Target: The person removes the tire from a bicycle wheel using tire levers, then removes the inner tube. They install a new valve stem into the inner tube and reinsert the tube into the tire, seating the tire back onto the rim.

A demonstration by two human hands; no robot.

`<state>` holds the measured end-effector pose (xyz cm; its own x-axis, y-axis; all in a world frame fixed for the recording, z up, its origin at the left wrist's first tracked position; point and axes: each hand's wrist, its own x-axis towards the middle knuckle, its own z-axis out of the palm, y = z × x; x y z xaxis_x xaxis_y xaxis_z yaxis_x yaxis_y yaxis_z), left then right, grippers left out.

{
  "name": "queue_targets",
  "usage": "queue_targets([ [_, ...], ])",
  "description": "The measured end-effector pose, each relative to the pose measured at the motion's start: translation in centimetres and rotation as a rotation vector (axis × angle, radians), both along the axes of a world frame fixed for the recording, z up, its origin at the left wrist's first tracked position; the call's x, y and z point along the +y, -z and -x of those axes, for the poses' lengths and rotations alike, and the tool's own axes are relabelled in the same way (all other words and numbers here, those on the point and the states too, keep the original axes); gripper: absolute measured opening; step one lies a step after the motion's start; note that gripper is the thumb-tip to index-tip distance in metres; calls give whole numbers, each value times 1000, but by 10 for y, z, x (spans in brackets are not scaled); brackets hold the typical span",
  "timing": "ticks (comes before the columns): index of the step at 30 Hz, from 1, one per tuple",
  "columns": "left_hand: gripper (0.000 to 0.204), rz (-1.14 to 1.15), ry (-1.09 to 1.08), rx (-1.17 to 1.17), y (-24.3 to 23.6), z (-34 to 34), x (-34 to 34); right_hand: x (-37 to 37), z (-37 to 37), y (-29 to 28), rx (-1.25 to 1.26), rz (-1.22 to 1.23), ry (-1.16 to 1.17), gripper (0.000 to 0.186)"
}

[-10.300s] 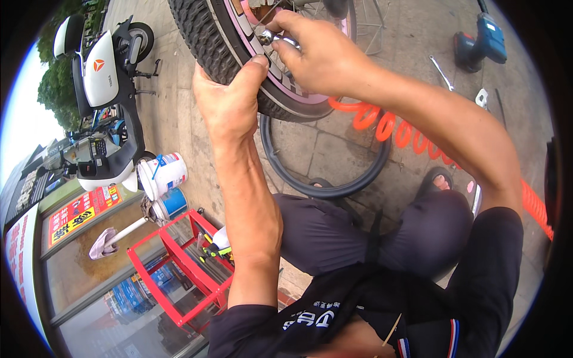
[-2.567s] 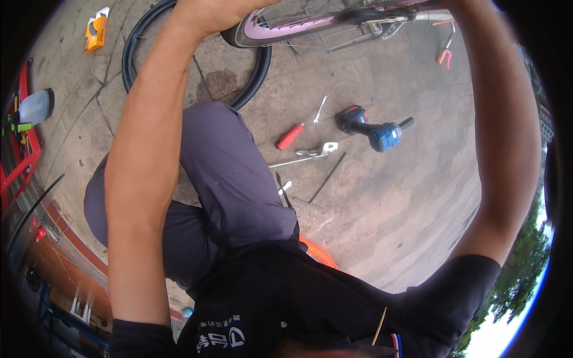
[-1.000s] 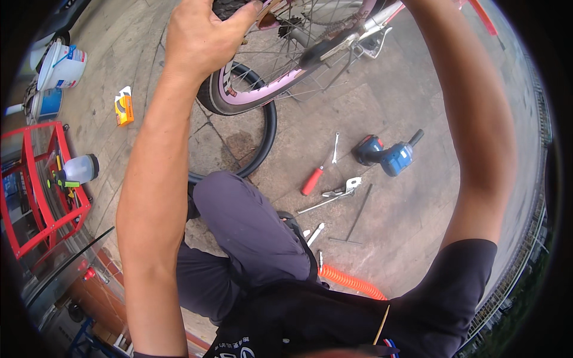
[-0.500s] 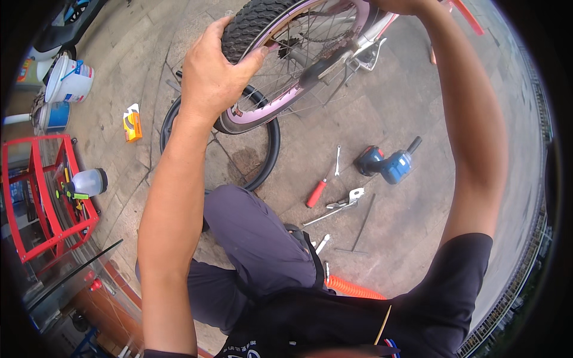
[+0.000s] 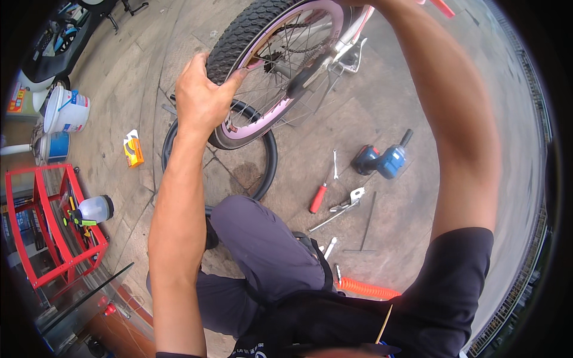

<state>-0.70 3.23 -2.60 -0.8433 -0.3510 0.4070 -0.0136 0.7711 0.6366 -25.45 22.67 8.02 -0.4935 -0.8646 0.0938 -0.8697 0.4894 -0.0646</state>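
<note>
A bicycle's wheel, with a black knobbly tyre point(image 5: 239, 45) and a pink rim point(image 5: 262, 125), fills the upper middle. My left hand point(image 5: 204, 94) grips the tyre from its left side, thumb toward the rim and fingers over the tread. Close to the thumb, a tan strip shows between tyre and rim. My right hand point(image 5: 359, 2) is at the wheel's far side by the white frame point(image 5: 352, 37); the top edge cuts it off, hiding its fingers. Beneath the wheel, a black rubber ring point(image 5: 271, 162), tyre or inner tube, lies on the paving.
Right of my knee lie a blue cordless impact wrench point(image 5: 391, 162), a red-handled screwdriver point(image 5: 319, 198), a spanner point(image 5: 335, 164) and a T-shaped rod point(image 5: 371, 221). An orange coiled hose point(image 5: 370, 290) runs nearby. Leftward stand a red cart point(image 5: 59, 262), a white bucket point(image 5: 68, 110) and a yellow-orange box point(image 5: 133, 149).
The whole view has shifted, most floor things now sitting lower in it. Wheel and left hand appear further left and lower; my right hand has moved left along the top edge. The left grip stays.
</note>
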Motion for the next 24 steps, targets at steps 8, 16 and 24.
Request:
queue_targets([
  [8,51,26,-37,-41,-5,-3,-3,7,6,4,48,-47,-45,47],
  [16,53,37,-57,-39,-7,-6,3,1,20,2,97,-167,-22,32],
  [24,63,-112,-172,-90,30,-46,1,25,24,31,63,86,-35,48],
])
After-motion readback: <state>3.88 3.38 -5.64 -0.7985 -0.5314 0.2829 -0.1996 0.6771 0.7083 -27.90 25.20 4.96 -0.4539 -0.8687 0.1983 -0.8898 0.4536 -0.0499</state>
